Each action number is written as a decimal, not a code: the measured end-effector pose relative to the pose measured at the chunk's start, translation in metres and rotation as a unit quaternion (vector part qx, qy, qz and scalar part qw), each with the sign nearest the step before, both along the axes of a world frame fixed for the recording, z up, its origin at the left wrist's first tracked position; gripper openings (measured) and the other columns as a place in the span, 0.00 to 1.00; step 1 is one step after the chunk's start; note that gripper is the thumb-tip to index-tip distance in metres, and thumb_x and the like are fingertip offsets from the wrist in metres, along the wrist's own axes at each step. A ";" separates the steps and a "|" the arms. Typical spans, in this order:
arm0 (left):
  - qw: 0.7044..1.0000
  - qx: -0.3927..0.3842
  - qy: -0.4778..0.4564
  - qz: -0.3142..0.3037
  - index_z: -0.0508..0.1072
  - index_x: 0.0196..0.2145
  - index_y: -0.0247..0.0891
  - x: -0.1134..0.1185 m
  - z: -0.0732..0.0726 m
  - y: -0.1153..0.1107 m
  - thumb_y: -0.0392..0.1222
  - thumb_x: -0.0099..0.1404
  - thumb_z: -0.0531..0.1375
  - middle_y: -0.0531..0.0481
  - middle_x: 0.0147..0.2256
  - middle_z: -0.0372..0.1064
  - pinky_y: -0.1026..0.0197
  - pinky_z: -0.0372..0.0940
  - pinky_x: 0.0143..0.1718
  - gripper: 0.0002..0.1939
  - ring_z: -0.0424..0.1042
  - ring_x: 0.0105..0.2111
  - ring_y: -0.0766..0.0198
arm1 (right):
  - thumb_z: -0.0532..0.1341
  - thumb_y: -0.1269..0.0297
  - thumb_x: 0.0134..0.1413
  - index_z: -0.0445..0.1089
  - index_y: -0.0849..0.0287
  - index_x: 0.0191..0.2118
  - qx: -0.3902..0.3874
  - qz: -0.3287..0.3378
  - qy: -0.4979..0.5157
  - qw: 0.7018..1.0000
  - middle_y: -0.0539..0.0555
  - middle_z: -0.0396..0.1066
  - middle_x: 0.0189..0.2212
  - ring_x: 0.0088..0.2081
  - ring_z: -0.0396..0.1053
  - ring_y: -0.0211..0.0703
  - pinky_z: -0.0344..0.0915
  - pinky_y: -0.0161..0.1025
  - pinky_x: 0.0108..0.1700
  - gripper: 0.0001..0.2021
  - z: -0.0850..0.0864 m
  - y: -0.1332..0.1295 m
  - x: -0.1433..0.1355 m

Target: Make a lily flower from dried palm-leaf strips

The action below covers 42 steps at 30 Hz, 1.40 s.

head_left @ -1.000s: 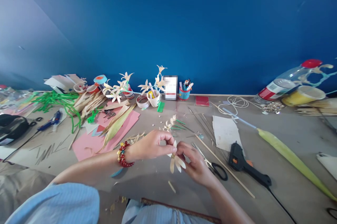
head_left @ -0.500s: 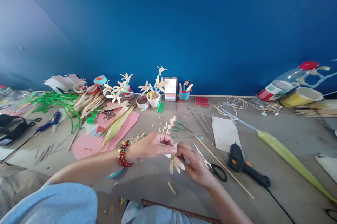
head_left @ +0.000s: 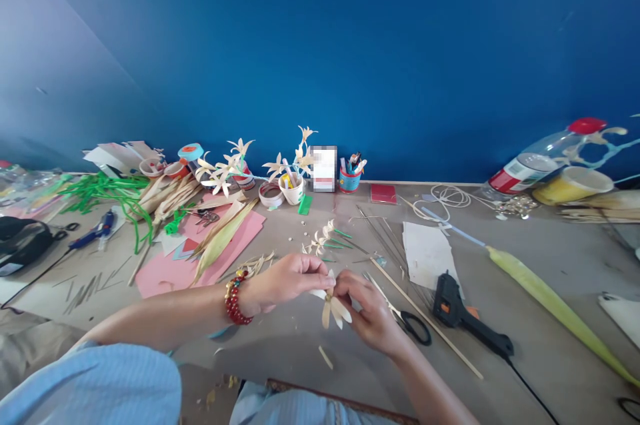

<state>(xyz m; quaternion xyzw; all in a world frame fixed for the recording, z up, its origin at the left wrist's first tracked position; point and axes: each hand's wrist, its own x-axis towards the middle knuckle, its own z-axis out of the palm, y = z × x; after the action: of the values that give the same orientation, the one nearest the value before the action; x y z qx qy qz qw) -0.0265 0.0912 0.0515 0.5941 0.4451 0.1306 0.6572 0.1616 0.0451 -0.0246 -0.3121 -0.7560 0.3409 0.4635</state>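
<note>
A cream corn-husk flower [head_left: 334, 310] with several petals spreads between my two hands above the table. My left hand [head_left: 286, 282], with red beads at its wrist, pinches the flower from the left near its centre. From the other side, my right hand [head_left: 369, 312] has its fingers curled on the flower; its fingertips are partly hidden. Just right of that hand lie black-handled scissors [head_left: 416, 328] and a thin wooden stick [head_left: 430, 320]. Smaller husk flowers [head_left: 320, 238] with green stems rest on the table beyond my hands.
A black glue gun [head_left: 467, 322] and a long green husk piece [head_left: 545, 305] lie to the right. Pink paper [head_left: 165, 272] with husks is at the left. Cups with finished flowers [head_left: 227, 172] and a pen cup [head_left: 351, 178] stand along the blue wall.
My left hand and forearm have shifted slightly, with the fingers lifted a little. The flower and my right hand stay almost in place.
</note>
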 end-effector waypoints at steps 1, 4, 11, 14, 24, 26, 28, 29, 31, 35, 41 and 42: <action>1.000 0.002 -0.001 -0.002 0.71 0.29 0.36 -0.001 0.001 0.000 0.49 0.61 0.61 0.55 0.26 0.62 0.63 0.54 0.34 0.13 0.59 0.29 0.66 | 0.52 0.72 0.64 0.62 0.55 0.33 0.000 0.002 0.003 1.000 0.50 0.63 0.27 0.29 0.61 0.41 0.56 0.36 0.30 0.08 0.000 0.000 0.000; 1.000 0.001 -0.006 -0.007 0.71 0.29 0.36 -0.002 0.004 0.001 0.48 0.60 0.63 0.56 0.26 0.62 0.64 0.54 0.32 0.11 0.59 0.28 0.68 | 0.52 0.72 0.63 0.61 0.54 0.33 -0.002 0.007 0.012 1.000 0.50 0.62 0.27 0.29 0.61 0.41 0.56 0.35 0.30 0.08 0.000 0.000 -0.001; 0.999 -0.043 -0.010 0.004 0.69 0.24 0.35 0.001 -0.001 0.002 0.42 0.56 0.64 0.59 0.21 0.57 0.64 0.49 0.28 0.09 0.53 0.24 0.70 | 0.53 0.70 0.64 0.62 0.54 0.32 -0.009 0.008 0.006 1.000 0.50 0.61 0.26 0.28 0.61 0.41 0.57 0.36 0.29 0.08 0.001 0.000 -0.002; 0.998 -0.065 -0.016 0.022 0.70 0.23 0.36 0.001 -0.002 0.003 0.43 0.54 0.65 0.58 0.21 0.59 0.63 0.52 0.30 0.10 0.56 0.25 0.69 | 0.52 0.70 0.65 0.62 0.55 0.32 -0.007 0.004 0.003 1.000 0.50 0.63 0.26 0.28 0.62 0.41 0.57 0.36 0.29 0.09 0.000 -0.001 -0.001; 0.999 0.042 -0.026 0.009 0.73 0.31 0.36 -0.014 0.005 -0.004 0.52 0.63 0.62 0.54 0.29 0.68 0.63 0.58 0.37 0.15 0.64 0.32 0.65 | 0.53 0.72 0.63 0.63 0.55 0.33 0.003 -0.016 0.008 1.000 0.50 0.63 0.27 0.29 0.63 0.40 0.58 0.36 0.30 0.07 -0.002 0.000 0.001; 0.998 0.049 -0.025 -0.003 0.73 0.30 0.35 -0.015 0.003 -0.005 0.50 0.61 0.63 0.54 0.29 0.68 0.63 0.58 0.37 0.13 0.65 0.32 0.66 | 0.53 0.72 0.63 0.62 0.55 0.33 0.002 -0.015 0.010 1.000 0.50 0.63 0.27 0.29 0.63 0.41 0.58 0.36 0.30 0.08 -0.003 0.000 0.000; 0.999 0.038 -0.032 -0.003 0.75 0.30 0.35 -0.015 0.001 -0.006 0.48 0.61 0.64 0.53 0.30 0.70 0.63 0.59 0.38 0.12 0.66 0.33 0.65 | 0.53 0.73 0.63 0.62 0.54 0.33 0.003 -0.018 0.013 1.000 0.50 0.63 0.27 0.29 0.63 0.41 0.58 0.36 0.30 0.08 -0.003 0.000 0.000; 0.999 0.027 -0.038 0.001 0.75 0.30 0.35 -0.015 -0.001 -0.006 0.47 0.61 0.64 0.52 0.30 0.71 0.63 0.59 0.39 0.11 0.67 0.33 0.65 | 0.53 0.73 0.63 0.62 0.54 0.33 0.005 -0.018 0.016 1.000 0.50 0.63 0.27 0.29 0.63 0.41 0.58 0.36 0.30 0.08 -0.003 0.000 0.000; 0.999 0.003 -0.053 0.010 0.76 0.30 0.35 -0.015 -0.003 -0.007 0.45 0.60 0.65 0.52 0.30 0.72 0.63 0.60 0.40 0.09 0.67 0.33 0.65 | 0.53 0.73 0.62 0.61 0.54 0.32 0.008 -0.017 0.020 1.000 0.50 0.63 0.26 0.29 0.62 0.41 0.57 0.36 0.30 0.08 -0.002 0.000 0.000; 0.995 -0.031 -0.085 0.039 0.77 0.30 0.35 -0.014 -0.010 -0.010 0.43 0.58 0.66 0.53 0.29 0.72 0.63 0.60 0.40 0.08 0.67 0.32 0.66 | 0.54 0.73 0.62 0.61 0.55 0.32 0.006 -0.015 0.028 0.999 0.49 0.62 0.26 0.29 0.61 0.40 0.58 0.36 0.31 0.08 -0.002 0.000 -0.001; 0.983 -0.077 -0.158 0.060 0.77 0.28 0.35 -0.013 -0.020 -0.015 0.45 0.55 0.69 0.53 0.27 0.71 0.63 0.59 0.40 0.10 0.66 0.31 0.66 | 0.55 0.74 0.62 0.65 0.54 0.35 0.002 -0.009 0.020 1.000 0.51 0.66 0.28 0.31 0.63 0.42 0.58 0.37 0.33 0.07 -0.002 -0.002 0.001; 0.981 -0.082 -0.164 0.060 0.77 0.28 0.35 -0.013 -0.021 -0.015 0.45 0.55 0.69 0.53 0.27 0.71 0.63 0.58 0.40 0.10 0.66 0.31 0.66 | 0.55 0.74 0.62 0.65 0.54 0.35 0.003 -0.008 0.019 1.000 0.51 0.67 0.29 0.31 0.63 0.42 0.59 0.37 0.33 0.07 -0.001 -0.002 0.001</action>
<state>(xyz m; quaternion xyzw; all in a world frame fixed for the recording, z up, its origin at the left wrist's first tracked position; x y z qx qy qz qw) -0.0391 0.0763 0.0307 0.4814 0.3754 0.2285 0.7584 0.1623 0.0428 -0.0259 -0.3106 -0.7456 0.3408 0.4811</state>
